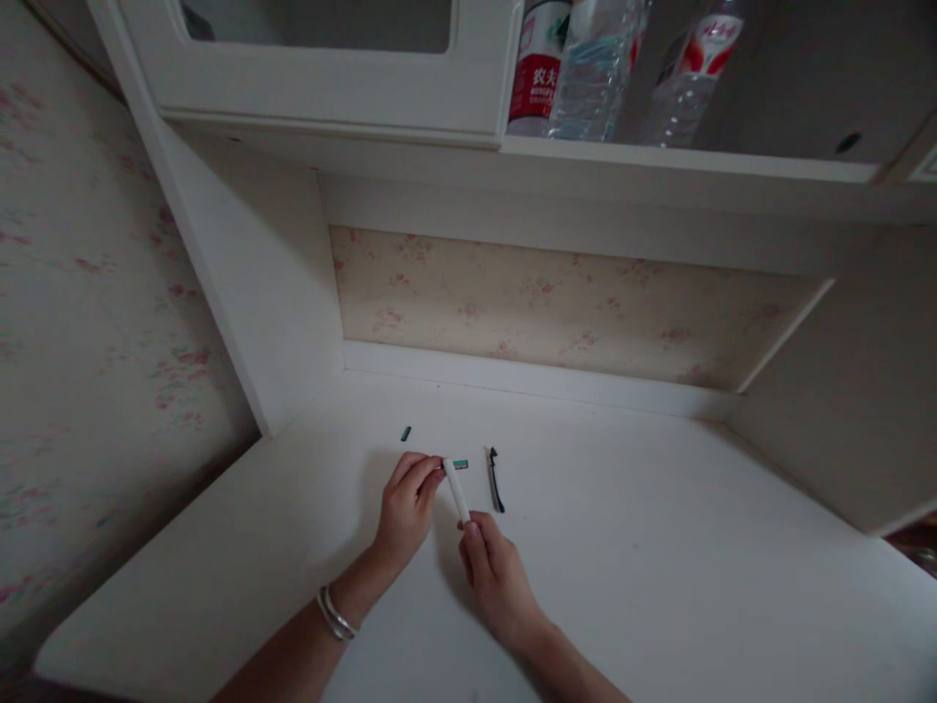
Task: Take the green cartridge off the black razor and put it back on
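Note:
My right hand (pixel 494 566) is closed around the lower end of a white razor handle (pixel 458 490), which tilts up and to the left. Across its top sits a dark razor head with a green strip (pixel 461 464). My left hand (pixel 406 503) pinches the left end of that head between thumb and fingers, partly hiding it. A black razor handle (pixel 496 480) without a head lies on the white desk (pixel 622 586), just right of my hands. Beyond my left hand, a small green and black razor head (pixel 406 434) rests on the desk.
A white cabinet (pixel 329 103) overhangs the back of the desk. Several plastic bottles (pixel 592 73) stand on its open shelf at upper right. White side panels (pixel 256 264) bound the desk, and a flowered wall (pixel 95 342) is at left.

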A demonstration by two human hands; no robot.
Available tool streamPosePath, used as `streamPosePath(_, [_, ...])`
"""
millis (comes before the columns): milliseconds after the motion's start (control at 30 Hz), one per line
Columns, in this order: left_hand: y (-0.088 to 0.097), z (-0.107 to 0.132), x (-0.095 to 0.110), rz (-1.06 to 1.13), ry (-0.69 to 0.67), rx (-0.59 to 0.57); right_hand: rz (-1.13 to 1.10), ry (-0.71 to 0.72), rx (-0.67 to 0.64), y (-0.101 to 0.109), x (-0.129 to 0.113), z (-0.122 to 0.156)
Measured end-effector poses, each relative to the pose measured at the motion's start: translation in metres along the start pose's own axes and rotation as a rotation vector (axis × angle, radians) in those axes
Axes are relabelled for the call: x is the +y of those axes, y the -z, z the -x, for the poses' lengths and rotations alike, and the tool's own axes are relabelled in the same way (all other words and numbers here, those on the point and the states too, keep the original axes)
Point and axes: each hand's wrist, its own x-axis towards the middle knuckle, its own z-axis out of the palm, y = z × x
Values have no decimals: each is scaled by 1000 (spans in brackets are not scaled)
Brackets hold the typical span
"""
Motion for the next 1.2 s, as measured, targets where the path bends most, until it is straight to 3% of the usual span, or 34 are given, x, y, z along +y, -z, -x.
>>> streamPosePath(167, [0, 0, 0, 8, -7, -2, -57, -41, 83, 1, 2, -3])
streamPosePath(333, [0, 0, 0, 12, -8, -2, -55, -26, -3, -1, -1, -2])
streamPosePath(533, [0, 1, 0, 0, -6, -11, -122, -29, 140, 2, 5, -4])
streamPosePath(733, [0, 1, -1, -15, -20, -6, -107, -32, 7, -4, 4, -2])
streamPosePath(900, [-1, 1, -1, -35, -33, -15, -111, -23, 143, 0, 5, -5])
streamPosePath(1067, [-1, 3, -2, -34, -24, -38, -65, -35, 8, 0, 0, -2])
streamPosePath(1200, [-1, 2, -1, -25, -25, -22, -89, -44, 81, 1, 1, -3])
